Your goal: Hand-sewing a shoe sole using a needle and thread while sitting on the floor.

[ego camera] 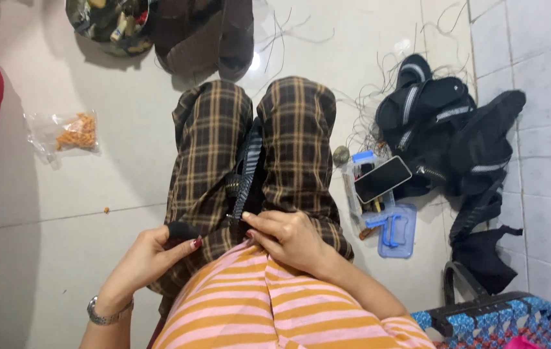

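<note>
Black strap (244, 178) on the lap, mid-handling.
Left hand (149, 255) pinches its end; right hand (288, 236) grips beside it; steady fingers needed next.

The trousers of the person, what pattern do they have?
The trousers have a dark brown check with tan lines, seen in the head view.

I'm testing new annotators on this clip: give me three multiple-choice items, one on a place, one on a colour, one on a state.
1. Where does the phone lie?
A on the clear box
B on the lap
C in the basket

2. What colours are the shirt stripes?
A blue and white
B orange and pink
C green and grey

3. What is the left hand doing?
A resting flat on the floor
B pinching a black piece
C holding the phone

Answers: 1 A, it rests across the box right of the legs; 2 B, plainly striped so; 3 B, fingertips close on it.
</note>
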